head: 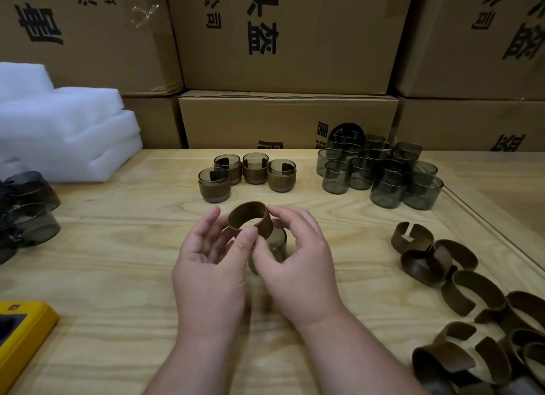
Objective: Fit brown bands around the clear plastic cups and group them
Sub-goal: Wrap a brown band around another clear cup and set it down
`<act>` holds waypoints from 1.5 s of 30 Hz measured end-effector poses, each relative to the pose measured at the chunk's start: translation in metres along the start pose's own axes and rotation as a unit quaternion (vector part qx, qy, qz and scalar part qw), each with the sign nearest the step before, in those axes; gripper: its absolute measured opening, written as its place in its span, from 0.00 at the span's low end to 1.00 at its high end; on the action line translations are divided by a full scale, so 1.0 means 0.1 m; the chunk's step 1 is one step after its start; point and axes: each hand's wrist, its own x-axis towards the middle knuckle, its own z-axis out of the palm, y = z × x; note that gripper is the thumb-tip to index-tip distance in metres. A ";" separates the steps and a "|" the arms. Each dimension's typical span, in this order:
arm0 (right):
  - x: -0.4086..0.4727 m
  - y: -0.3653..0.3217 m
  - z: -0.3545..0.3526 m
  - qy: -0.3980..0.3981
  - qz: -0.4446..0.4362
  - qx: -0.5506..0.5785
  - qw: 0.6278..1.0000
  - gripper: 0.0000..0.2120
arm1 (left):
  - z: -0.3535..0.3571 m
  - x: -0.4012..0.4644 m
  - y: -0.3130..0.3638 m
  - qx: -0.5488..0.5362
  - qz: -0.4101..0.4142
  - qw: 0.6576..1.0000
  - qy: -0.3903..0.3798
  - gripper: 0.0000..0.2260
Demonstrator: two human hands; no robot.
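A brown band is held tilted just above a clear smoky cup at the table's middle. My left hand pinches the band's near edge between thumb and fingers. My right hand curls round the cup, which it mostly hides, and its index fingertip touches the band's right side. Several banded cups stand grouped behind the hands. A cluster of bare clear cups stands at the back right. Loose brown bands lie piled along the right.
Cardboard boxes wall off the back of the wooden table. White foam sheets lie at the back left, with more smoky cups on their sides below them. A yellow case sits at the near left corner.
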 end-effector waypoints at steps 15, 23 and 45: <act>-0.02 -0.01 0.01 0.031 0.066 -0.070 0.995 0.19 | -0.04 -0.02 -0.03 0.097 0.034 0.994 -0.025 0.20; 0.02 0.06 -0.02 0.057 0.187 -0.027 0.980 0.15 | -0.01 -0.04 -0.07 0.169 0.016 0.982 -0.078 0.21; 0.05 0.07 -0.04 0.072 0.154 0.072 0.983 0.12 | 0.00 -0.01 0.00 -0.042 -0.183 0.978 -0.090 0.23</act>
